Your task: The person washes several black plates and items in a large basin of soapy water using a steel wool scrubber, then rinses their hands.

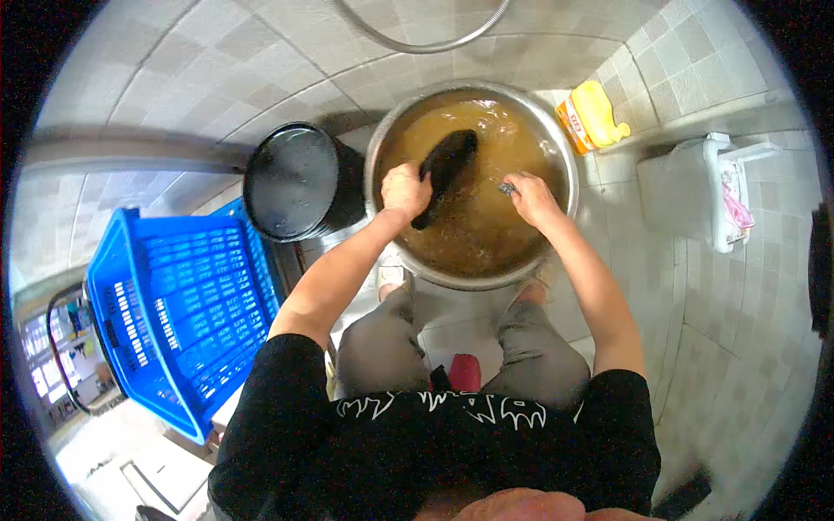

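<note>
A wide metal basin (379, 130) of cloudy brown water stands on the floor in front of my feet. Inside its left half, my left hand (405, 189) grips a long black object (452, 161), dark and slanted, with its far end up and to the right. Whether it is a shoe or something else I cannot tell. Over the right half of the water, the fingers of my right hand (532, 195) are closed on a small dark grey thing (506, 188), too small to name. The two hands are apart, and the grey thing does not touch the black object.
Left of the basin stands a round black bucket (291, 182). Nearer on that side is a tilted blue plastic basket (182, 295). A yellow jug (594, 117) stands behind the basin at the right, and a pale bin (686, 191) farther right. A metal hose (426, 45) hangs at the back wall.
</note>
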`<control>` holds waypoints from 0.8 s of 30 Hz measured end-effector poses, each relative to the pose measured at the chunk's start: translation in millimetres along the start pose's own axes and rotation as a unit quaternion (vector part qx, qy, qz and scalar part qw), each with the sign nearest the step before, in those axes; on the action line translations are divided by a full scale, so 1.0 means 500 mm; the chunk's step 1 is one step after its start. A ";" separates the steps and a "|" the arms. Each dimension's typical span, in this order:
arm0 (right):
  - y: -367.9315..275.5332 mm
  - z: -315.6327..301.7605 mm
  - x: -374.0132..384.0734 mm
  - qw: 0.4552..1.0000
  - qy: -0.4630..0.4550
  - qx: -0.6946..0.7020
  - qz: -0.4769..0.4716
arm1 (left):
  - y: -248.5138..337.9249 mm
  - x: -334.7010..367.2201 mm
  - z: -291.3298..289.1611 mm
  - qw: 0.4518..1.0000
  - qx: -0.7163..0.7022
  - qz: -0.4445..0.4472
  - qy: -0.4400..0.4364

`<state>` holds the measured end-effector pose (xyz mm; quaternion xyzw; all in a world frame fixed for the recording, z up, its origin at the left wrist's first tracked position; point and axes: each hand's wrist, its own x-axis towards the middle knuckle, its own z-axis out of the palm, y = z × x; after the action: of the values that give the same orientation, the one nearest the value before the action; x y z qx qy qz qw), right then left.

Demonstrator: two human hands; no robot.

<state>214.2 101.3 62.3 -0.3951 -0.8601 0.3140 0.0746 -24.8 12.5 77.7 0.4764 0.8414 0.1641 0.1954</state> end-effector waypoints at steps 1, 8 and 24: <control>-0.001 -0.006 -0.003 1.000 -0.017 -0.012 0.012 | 0.017 -0.012 -0.024 0.996 0.028 0.084 0.031; -0.093 -0.100 -0.028 0.994 -0.058 -0.096 0.003 | 0.072 -0.065 -0.139 0.917 0.134 0.373 -0.051; -0.354 -0.176 -0.055 0.992 0.101 -0.072 0.018 | -0.098 -0.091 -0.394 0.919 -0.112 -0.012 0.377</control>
<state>153.9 37.0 241.0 -0.4446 -0.8613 0.2107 0.1267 -135.3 -68.9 234.4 0.3444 0.8342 0.4227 -0.0825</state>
